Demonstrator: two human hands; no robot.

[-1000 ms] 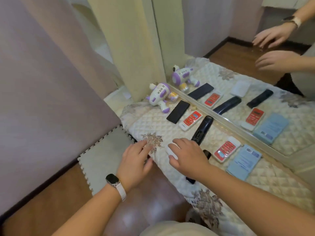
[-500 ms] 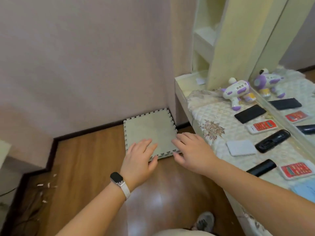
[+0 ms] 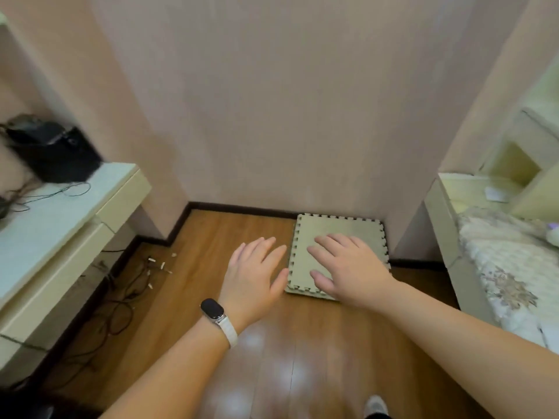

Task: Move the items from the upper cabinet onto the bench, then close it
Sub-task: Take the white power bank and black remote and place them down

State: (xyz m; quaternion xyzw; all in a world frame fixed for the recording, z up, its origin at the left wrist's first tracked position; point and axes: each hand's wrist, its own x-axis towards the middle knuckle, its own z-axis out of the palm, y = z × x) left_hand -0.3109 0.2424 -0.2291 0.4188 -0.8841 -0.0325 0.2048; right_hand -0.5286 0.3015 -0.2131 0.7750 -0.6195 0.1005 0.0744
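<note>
Found left grip (image 3: 254, 273) released, fingers spread, empty, above the wooden floor (image 3: 196, 267). Found right grip (image 3: 348, 264) likewise released and empty, over the foam mat (image 3: 332, 228) by the wall. Noted watch (image 3: 213, 308) on left wrist. Located cloth-covered surface (image 3: 499, 267) at far right; could not make out items on it.

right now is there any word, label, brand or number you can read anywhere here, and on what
No text can be read in this view.
Watch on the left wrist: its screen is dark and shows nothing.
White slip on the low shelf at right: too small and blurred to tell if it carries print.
Black box on the desk at left: blurred, no legible marking.
</note>
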